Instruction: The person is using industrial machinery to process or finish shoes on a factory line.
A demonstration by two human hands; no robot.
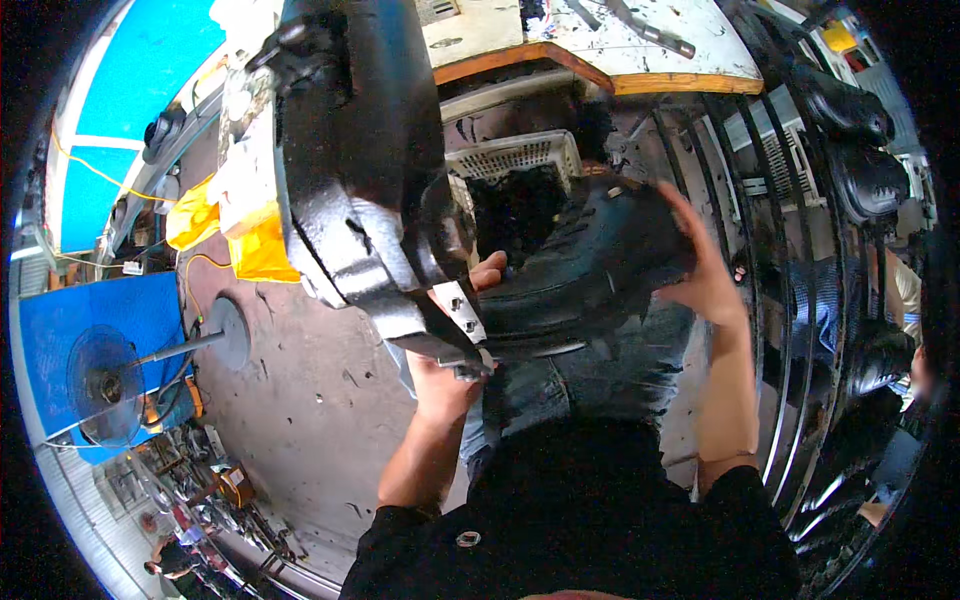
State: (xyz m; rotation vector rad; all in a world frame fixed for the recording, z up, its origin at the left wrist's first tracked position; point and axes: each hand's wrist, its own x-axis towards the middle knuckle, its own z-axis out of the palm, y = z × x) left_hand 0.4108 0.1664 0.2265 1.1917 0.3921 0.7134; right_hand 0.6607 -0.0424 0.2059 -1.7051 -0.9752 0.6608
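As the head view has it, the black rounded leather boot (610, 255) sits mid-frame by the dark metal machine (350, 130), right hand (712, 275) gripping its right end; left hand's (445, 385) grip is unclear. Upper looks formed; finishing apparently remains.

Passage is obstructed by the machine (350, 135) at upper centre-left and the rack (843, 270) at right; room is afforded above the floor (305, 410), lower centre-left.

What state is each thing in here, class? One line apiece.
Black shoe: held in hand.
Right hand: curved around the shoe's end.
Left hand: partly hidden by the machine; grip unclear.
Plastic basket: holding dark material.
Fan: whether running, unclear.
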